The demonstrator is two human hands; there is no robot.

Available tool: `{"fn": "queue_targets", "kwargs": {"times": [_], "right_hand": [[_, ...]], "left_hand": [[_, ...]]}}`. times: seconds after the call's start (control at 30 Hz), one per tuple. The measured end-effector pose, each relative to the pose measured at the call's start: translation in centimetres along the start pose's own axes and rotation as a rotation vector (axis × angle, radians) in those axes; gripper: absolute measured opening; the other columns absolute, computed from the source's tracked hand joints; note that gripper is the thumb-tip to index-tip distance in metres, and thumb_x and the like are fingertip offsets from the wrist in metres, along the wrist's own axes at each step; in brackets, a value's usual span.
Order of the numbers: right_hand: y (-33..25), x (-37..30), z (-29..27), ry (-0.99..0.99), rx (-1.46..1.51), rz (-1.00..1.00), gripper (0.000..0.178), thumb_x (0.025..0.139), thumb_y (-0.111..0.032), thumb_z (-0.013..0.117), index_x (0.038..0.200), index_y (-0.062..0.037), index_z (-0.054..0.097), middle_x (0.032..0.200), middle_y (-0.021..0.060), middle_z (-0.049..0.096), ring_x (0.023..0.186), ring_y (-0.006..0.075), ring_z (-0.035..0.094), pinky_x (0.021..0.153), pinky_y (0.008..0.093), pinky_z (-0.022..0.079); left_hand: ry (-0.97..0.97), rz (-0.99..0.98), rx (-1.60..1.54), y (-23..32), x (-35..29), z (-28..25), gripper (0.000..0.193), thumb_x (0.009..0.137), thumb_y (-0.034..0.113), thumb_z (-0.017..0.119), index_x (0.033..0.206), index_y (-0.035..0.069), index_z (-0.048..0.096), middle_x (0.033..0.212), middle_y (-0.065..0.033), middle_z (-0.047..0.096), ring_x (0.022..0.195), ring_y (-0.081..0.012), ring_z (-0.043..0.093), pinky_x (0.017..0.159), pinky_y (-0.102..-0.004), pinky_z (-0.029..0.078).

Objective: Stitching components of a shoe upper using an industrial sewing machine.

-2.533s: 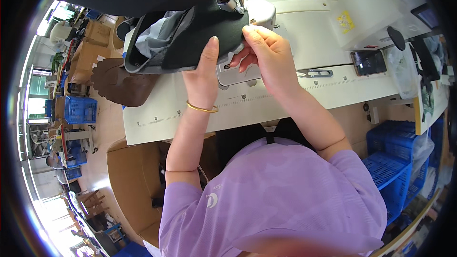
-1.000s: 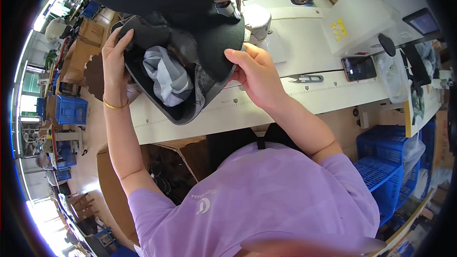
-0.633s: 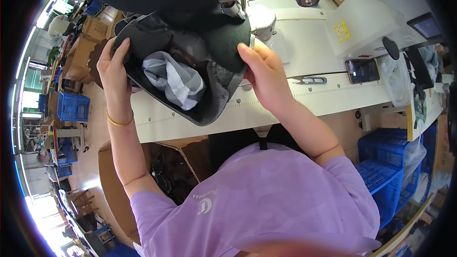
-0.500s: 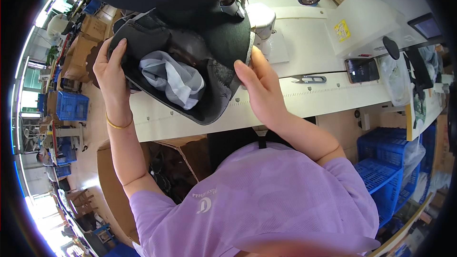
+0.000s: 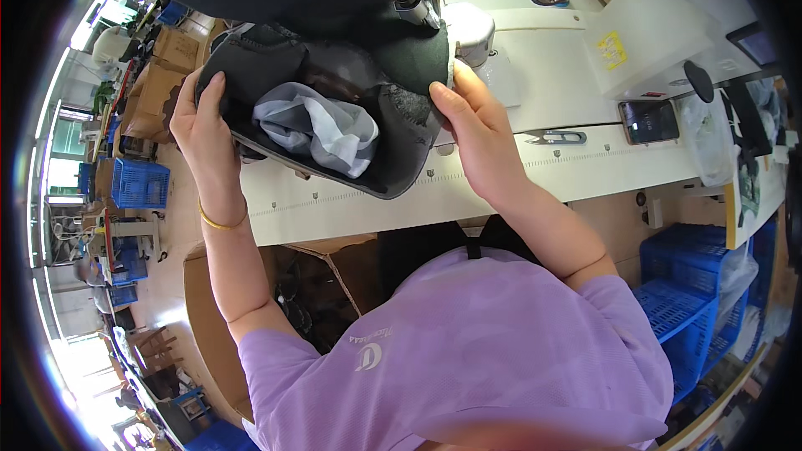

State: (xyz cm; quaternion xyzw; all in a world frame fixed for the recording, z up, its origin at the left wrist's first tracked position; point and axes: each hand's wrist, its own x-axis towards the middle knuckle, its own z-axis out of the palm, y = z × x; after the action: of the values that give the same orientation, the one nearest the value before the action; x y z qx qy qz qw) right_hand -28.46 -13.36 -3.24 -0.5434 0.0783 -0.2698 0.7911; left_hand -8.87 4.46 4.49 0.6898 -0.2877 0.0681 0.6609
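The black piece (image 5: 261, 65) looks matt — the grey cloth (image 5: 334, 129), smooth.

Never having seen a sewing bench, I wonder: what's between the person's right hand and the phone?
A pair of small thread snips lies on the white table between the right hand and phone, in the head view.

Black workpiece (image 5: 259, 67), grey-and-white cloth (image 5: 322, 127), purple shirt (image 5: 484, 342)

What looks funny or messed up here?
I see nothing clearly broken or spilled. Only the crumpled, shiny pale-grey cloth looks messy: it's bunched up inside the open dark-grey fabric piece.
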Motion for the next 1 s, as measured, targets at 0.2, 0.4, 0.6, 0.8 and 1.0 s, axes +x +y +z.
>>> {"fn": "queue_targets", "kwargs": {"times": [0.2, 0.4, 0.6, 0.8, 1.0], "right_hand": [[-0.7, 0.4, -0.8, 0.005, -0.016, 0.053, 0.031, 0.097, -0.020, 0.045, 0.121, -0.0024, 0.054, 0.092, -0.0048, 0.053, 0.077, 0.0002, 0.041, 0.070, 0.0167, 0.035], [0.2, 0.8, -1.1, -0.022, -0.034, 0.056, 0.031, 0.098, -0.022, 0.043, 0.117, -0.0015, 0.056, 0.098, -0.0022, 0.058, 0.085, 0.0037, 0.049, 0.080, 0.0207, 0.039], [0.6, 0.6, -1.3, 0.005, -0.028, 0.048, 0.029, 0.099, -0.023, 0.043, 0.114, -0.0019, 0.057, 0.105, 0.0008, 0.059, 0.094, 0.0058, 0.051, 0.088, 0.0238, 0.039], [-0.1, 1.0, -1.7, 0.008, 0.007, 0.016, 0.023, 0.098, -0.023, 0.046, 0.103, -0.0049, 0.059, 0.093, -0.0032, 0.057, 0.085, 0.0026, 0.049, 0.079, 0.0203, 0.039], [-0.2, 1.1, -2.0, 0.020, -0.145, 0.105, 0.022, 0.097, -0.021, 0.047, 0.102, -0.0026, 0.059, 0.091, -0.0035, 0.057, 0.083, 0.0008, 0.049, 0.076, 0.0175, 0.039]], "left_hand": [[0.028, 0.004, -0.009, 0.6, -0.7, -0.5, 0.022, 0.088, 0.004, 0.055, 0.104, -0.010, 0.062, 0.096, -0.0076, 0.065, 0.084, -0.0104, 0.059, 0.081, -0.0215, 0.045], [0.041, 0.062, 0.025, 0.5, -0.9, -0.4, 0.023, 0.088, 0.004, 0.058, 0.105, -0.010, 0.062, 0.093, -0.0065, 0.065, 0.084, -0.0087, 0.058, 0.078, -0.0199, 0.045], [0.030, 0.064, -0.019, 0.4, -1.0, -0.3, 0.022, 0.087, 0.003, 0.058, 0.105, -0.009, 0.063, 0.092, -0.0057, 0.065, 0.082, -0.0080, 0.058, 0.077, -0.0194, 0.045], [0.052, 0.061, 0.029, 0.8, -1.6, 0.1, 0.020, 0.087, 0.003, 0.057, 0.103, -0.008, 0.063, 0.090, -0.0045, 0.064, 0.081, -0.0069, 0.057, 0.075, -0.0182, 0.044], [0.035, 0.070, 0.059, 1.0, -2.3, 0.3, 0.019, 0.088, 0.003, 0.056, 0.103, -0.007, 0.062, 0.090, -0.0032, 0.064, 0.080, -0.0056, 0.055, 0.074, -0.0174, 0.043]]}}
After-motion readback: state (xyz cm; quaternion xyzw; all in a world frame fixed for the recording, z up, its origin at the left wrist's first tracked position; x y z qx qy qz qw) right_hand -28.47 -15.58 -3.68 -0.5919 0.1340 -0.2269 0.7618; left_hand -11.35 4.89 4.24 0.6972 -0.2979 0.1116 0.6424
